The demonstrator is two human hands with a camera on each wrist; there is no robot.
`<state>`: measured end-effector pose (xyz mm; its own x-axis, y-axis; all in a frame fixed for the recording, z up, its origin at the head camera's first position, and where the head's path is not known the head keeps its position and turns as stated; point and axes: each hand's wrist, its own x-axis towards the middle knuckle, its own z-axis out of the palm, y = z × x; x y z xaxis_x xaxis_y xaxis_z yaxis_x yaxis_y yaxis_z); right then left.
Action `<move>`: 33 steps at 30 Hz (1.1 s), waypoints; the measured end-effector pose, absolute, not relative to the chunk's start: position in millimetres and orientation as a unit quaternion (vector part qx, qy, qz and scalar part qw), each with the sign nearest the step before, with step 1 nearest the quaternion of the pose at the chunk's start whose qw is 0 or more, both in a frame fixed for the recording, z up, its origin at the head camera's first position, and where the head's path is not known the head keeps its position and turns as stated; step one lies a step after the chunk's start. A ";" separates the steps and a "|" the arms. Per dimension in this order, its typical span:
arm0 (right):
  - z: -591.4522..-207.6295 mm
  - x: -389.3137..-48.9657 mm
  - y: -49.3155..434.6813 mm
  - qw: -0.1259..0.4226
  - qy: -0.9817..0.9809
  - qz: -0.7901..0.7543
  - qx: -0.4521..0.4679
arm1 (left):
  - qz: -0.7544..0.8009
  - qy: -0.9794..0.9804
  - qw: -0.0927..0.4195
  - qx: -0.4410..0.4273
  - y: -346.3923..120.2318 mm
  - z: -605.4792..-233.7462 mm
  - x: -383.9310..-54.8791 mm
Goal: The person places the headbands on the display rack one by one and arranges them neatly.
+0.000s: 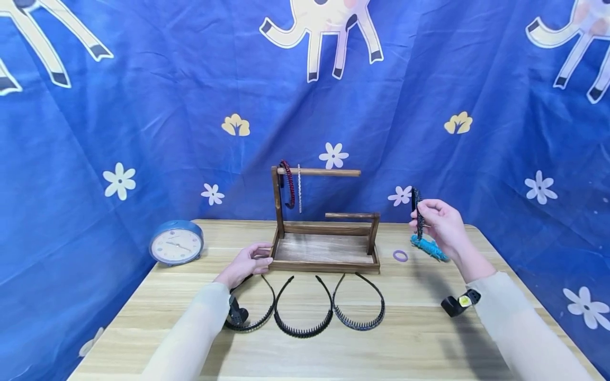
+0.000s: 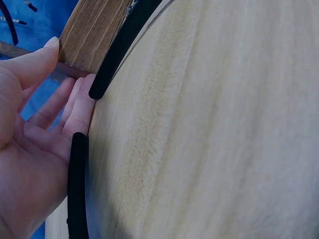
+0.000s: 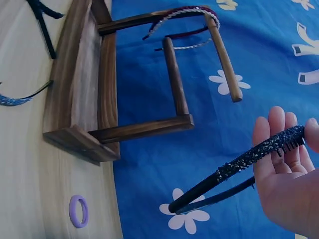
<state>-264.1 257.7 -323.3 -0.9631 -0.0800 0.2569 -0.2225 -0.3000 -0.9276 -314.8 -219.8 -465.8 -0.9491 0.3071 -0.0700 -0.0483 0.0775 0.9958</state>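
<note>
My right hand (image 1: 443,225) pinches a black headband (image 1: 418,214) covered in glitter, raised above the table's right side. In the right wrist view its ends point away from the palm. At the front left corner of a wooden stand (image 1: 324,267), my left hand (image 1: 245,264) holds the tray's edge between thumb and fingers. A red headband (image 1: 288,185) and a white beaded headband (image 1: 299,188) hang from the stand's upper bar. Three dark toothed headbands lie in front: a left one (image 1: 269,312), a middle one (image 1: 303,333) and a right one (image 1: 362,325).
A blue clock (image 1: 176,243) stands at the back left of the table. Right of the stand lie a purple ring (image 1: 400,256) and a turquoise bundle (image 1: 431,247). The stand's short lower bar (image 1: 350,215) points left. A blue printed curtain (image 1: 410,132) hangs behind.
</note>
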 end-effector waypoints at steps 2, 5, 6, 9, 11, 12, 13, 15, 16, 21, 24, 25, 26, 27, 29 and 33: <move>-319.4 -267.9 258.1 0.040 -0.586 0.801 0.115 | 0.671 0.724 0.131 0.095 -219.9 -466.4 -314.7; -314.7 -272.5 257.1 0.035 -0.582 0.807 0.100 | 0.669 0.725 0.130 0.098 -219.8 -467.6 -314.7; -313.2 -273.4 256.5 0.034 -0.583 0.806 0.097 | 0.668 0.726 0.130 0.099 -219.9 -468.0 -314.8; -308.5 -276.3 253.5 0.028 -0.580 0.808 0.094 | 0.668 0.726 0.130 0.094 -219.8 -468.5 -315.0; -304.7 -278.5 250.4 0.024 -0.573 0.814 0.096 | 0.667 0.727 0.130 0.096 -220.4 -468.6 -315.1; -302.8 -279.9 248.6 0.023 -0.567 0.818 0.095 | 0.667 0.727 0.130 0.096 -220.6 -468.4 -315.1; -300.8 -281.6 246.5 0.022 -0.561 0.823 0.093 | 0.667 0.727 0.129 0.097 -220.8 -468.2 -315.1; -296.8 -284.7 242.3 0.024 -0.554 0.828 0.082 | 0.666 0.728 0.128 0.101 -221.1 -467.5 -314.8; -294.8 -286.5 239.8 0.027 -0.554 0.829 0.076 | 0.666 0.728 0.129 0.104 -221.3 -467.3 -314.6; -286.6 -296.5 226.5 0.036 -0.562 0.824 0.053 | 0.667 0.726 0.128 0.103 -221.3 -465.4 -312.7; -282.3 -303.1 218.2 0.040 -0.567 0.821 0.057 | 0.668 0.726 0.126 0.101 -221.0 -464.4 -312.2; -280.9 -305.7 215.5 0.041 -0.565 0.822 0.058 | 0.669 0.726 0.126 0.101 -221.1 -464.2 -312.3; -279.7 -308.1 212.8 0.041 -0.564 0.822 0.059 | 0.668 0.726 0.126 0.101 -221.3 -464.3 -312.5; -278.5 -310.3 210.2 0.042 -0.564 0.822 0.060 | 0.668 0.727 0.126 0.100 -221.4 -464.5 -312.6; -277.3 -315.0 205.4 0.047 -0.573 0.816 0.061 | 0.667 0.728 0.127 0.100 -221.6 -465.3 -312.9; -275.3 -323.3 197.6 0.056 -0.583 0.808 0.060 | 0.668 0.726 0.128 0.098 -221.1 -466.6 -313.4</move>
